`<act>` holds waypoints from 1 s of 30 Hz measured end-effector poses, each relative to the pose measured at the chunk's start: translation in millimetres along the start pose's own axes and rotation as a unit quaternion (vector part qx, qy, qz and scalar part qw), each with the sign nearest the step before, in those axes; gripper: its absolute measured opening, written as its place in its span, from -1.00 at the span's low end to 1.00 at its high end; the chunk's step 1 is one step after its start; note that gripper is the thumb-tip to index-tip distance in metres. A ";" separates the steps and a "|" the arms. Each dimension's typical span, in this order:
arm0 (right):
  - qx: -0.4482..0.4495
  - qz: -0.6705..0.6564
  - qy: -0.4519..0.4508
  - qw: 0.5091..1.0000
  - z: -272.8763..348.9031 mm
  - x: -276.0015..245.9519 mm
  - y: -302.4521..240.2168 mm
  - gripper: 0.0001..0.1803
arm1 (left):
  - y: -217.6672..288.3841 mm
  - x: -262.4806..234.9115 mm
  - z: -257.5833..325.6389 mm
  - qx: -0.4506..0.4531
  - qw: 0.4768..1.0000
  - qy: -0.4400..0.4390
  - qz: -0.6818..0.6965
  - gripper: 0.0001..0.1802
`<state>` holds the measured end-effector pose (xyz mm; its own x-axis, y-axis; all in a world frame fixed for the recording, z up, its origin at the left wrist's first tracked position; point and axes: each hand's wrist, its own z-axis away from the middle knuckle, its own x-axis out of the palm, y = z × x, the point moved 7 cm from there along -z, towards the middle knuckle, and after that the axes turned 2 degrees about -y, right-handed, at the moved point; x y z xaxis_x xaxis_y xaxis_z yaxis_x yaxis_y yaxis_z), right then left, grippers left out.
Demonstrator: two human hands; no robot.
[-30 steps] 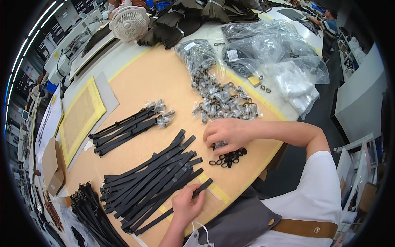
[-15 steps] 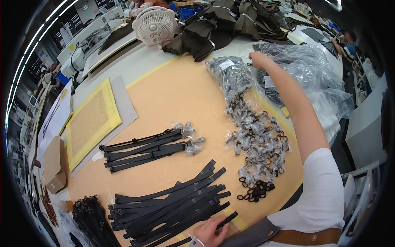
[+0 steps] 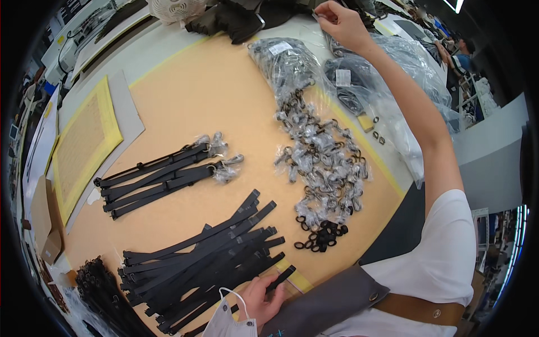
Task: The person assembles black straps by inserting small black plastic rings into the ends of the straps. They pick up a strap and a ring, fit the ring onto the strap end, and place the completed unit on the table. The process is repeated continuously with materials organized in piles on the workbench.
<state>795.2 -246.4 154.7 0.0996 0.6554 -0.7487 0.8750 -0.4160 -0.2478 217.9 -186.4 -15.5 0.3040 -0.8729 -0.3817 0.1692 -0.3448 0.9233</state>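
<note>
**At the near edge, one hand held a strap**

Near the front edge of the bench (image 3: pixel 185 84), the left hand (image 3: pixel 259 300) had its fingers (image 3: pixel 275 292) curled around one black strap (image 3: pixel 281 278). That strap lay at the end of a big pile of black straps (image 3: pixel 202 253), which spread toward the near left corner. Far across the bench, the right hand (image 3: pixel 339 22) reached to the back edge. Its fingers pinched the top of a clear plastic bag (image 3: pixel 393 73). Just under that arm sat a heap of metal clips (image 3: pixel 320 163) in little wrappers. A small bunch of black rings (image 3: pixel 321 236) lay at the near end of the heap. Four straps with clips (image 3: pixel 163 177) lay in the middle. A yellow mat (image 3: pixel 84 146) sat by the left edge.
</note>
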 end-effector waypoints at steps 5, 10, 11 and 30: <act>-0.125 -0.055 -0.097 0.986 119.4 -48.7 -140.1 -0.79 | 3.2 -1.9 -1.3 0.028 0.998 0.005 -0.053 -0.75; -0.195 -0.049 -0.227 0.953 229.9 -8.4 -165.7 -0.82 | -9.4 2.3 7.5 -0.009 0.998 0.024 -0.050 -0.78; -0.132 -0.095 -0.203 0.966 236.1 -18.5 -165.8 -0.82 | 0.6 1.4 3.7 0.048 0.997 0.039 -0.054 -0.78; -0.044 -0.085 -0.090 0.991 335.0 0.2 -309.2 -0.92 | 5.9 -3.0 14.7 0.137 0.986 0.094 -0.014 -0.78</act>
<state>365.9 -328.8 25.2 -0.1315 0.5845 -0.8007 0.9104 -0.2484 -0.3309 204.2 -191.0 -8.4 0.4749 -0.7918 -0.3840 -0.0727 -0.4702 0.8796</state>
